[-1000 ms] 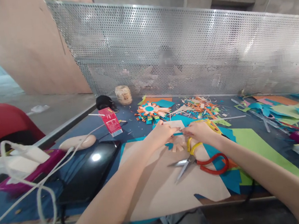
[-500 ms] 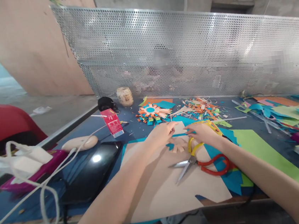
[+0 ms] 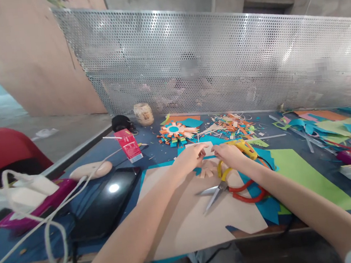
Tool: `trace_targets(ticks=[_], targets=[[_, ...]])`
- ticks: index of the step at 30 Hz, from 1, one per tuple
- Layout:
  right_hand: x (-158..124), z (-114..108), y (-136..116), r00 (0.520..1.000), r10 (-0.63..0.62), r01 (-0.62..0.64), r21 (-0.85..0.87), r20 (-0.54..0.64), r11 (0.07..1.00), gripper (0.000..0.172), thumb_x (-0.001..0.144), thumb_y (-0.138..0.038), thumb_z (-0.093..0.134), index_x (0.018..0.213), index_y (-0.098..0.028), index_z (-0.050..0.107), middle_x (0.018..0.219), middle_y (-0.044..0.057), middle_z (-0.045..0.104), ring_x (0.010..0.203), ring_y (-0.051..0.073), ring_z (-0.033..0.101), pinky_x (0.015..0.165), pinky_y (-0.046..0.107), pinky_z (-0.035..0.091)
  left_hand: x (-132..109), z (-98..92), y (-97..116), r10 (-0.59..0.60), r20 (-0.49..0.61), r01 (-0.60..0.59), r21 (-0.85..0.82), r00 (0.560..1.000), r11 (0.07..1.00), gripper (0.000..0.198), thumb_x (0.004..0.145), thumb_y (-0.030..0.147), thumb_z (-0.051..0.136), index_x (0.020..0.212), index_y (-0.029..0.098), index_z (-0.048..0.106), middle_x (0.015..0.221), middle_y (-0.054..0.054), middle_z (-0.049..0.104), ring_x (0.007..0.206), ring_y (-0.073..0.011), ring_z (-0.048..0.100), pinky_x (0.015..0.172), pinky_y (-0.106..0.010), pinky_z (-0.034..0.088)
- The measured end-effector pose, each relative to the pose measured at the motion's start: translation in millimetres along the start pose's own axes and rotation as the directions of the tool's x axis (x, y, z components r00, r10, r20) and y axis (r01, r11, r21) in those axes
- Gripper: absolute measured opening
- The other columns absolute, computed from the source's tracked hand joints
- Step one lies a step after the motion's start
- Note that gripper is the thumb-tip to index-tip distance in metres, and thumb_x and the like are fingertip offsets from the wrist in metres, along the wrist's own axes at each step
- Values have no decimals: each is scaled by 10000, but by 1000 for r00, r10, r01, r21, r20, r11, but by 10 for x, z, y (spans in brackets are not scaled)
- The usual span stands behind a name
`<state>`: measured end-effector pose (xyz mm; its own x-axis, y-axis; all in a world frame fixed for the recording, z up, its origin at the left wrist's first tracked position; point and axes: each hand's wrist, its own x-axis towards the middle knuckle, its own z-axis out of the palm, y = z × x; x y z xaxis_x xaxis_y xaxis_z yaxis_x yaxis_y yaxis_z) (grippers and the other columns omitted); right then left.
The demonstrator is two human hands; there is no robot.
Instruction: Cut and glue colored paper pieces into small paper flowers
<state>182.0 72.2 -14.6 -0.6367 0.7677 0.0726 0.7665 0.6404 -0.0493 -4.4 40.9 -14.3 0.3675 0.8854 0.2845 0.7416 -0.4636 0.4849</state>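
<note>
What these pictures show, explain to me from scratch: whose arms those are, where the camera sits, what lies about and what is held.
There is no machine here: you see a person's own bare left hand and right hand. One camera, worn on that person's head, looks forward and down, so the forearms reach in from below.

Beneath them lies a large beige sheet with open scissors on it. A yellow corded tool is beside the right hand. Farther back are a layered paper rosette and colourful paper scraps.

The fingertips are close together, with a fringed paper piece just on the near side of them. Whether they grip anything is too small to tell.
</note>
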Motion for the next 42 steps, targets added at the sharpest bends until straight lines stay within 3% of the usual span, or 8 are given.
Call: trace_targets(ticks=[5, 12, 19, 23, 28, 32, 37, 42], targets=[[-7, 29, 30, 995, 57, -46, 145, -77, 988, 271, 883, -324, 509, 1085, -147, 549, 1053, 59, 592, 885, 165, 594, 768, 375, 505, 35, 86, -35, 1, -50, -5, -81, 999, 997, 352, 752, 96, 508, 1095, 168, 546, 854, -23, 682, 778, -137, 629, 729, -225, 477], [-27, 81, 122, 967, 121, -6, 455, -223, 890, 195, 837, -104, 483, 983, -184, 585, 933, 54, 668, 901, 159, 622, 812, 312, 487, 32, 117, -18, -4, -108, -16, -187, 994, 982, 249, 765, 161, 513, 1008, 172, 568, 797, -22, 681, 721, -136, 630, 660, -238, 494], [23, 108, 55, 957, 197, 57, 805, -212, 590, 139, 755, -141, 540, 885, -190, 545, 837, 30, 692, 765, 153, 674, 639, 271, 562, 54, 215, 67, -44, -189, -24, -346, 981, 938, 215, 761, 207, 529, 972, 169, 546, 830, -41, 690, 753, -149, 653, 652, -249, 520], [19, 69, 44, 954, 247, 55, 910, -169, 410, 168, 697, -230, 633, 819, -186, 527, 765, 27, 699, 717, 172, 689, 635, 295, 583, 67, 229, 128, -60, -252, -38, -367, 966, 930, 194, 762, 235, 535, 944, 169, 538, 847, -47, 688, 755, -155, 644, 618, -243, 498], [-18, 37, 77, 953, 281, 25, 952, -115, 304, 253, 626, -297, 717, 766, -175, 546, 695, 29, 704, 651, 181, 690, 616, 315, 589, 59, 224, 173, -33, -286, -62, -317, 958, 946, 170, 773, 247, 534, 928, 177, 540, 856, -40, 682, 764, -156, 627, 575, -233, 447], [-46, 37, 88, 954, 285, -11, 943, -89, 332, 187, 646, -226, 710, 736, -156, 562, 667, 39, 701, 625, 165, 683, 621, 304, 584, 76, 251, 179, 16, -252, -77, -234, 968, 969, 158, 804, 245, 511, 948, 186, 539, 880, -32, 675, 788, -153, 616, 591, -235, 441], [-31, -46, 203, 939, 317, -46, 861, -136, 506, 124, 693, -153, 682, 771, -142, 587, 678, 10, 668, 614, 138, 652, 603, 278, 557, 109, 261, 152, 94, -131, -104, -69, 987, 992, 357, 820, 222, 500, 1168, 167, 445, 1064, -58, 650, 961, -169, 581, 767, -268, 453], [214, -282, 565, 880, 404, -125, 699, -249, 704, 250, 873, -298, 529, 1065, -140, 558, 1045, 61, 596, 880, 164, 598, 754, 362, 514, 129, 247, 86, 152, 77, -163, 154, 985, 975, 522, 819, 101, 423, 1325, 178, 321, 1016, -62, 678, 1016, -189, 579, 886, -321, 384]])
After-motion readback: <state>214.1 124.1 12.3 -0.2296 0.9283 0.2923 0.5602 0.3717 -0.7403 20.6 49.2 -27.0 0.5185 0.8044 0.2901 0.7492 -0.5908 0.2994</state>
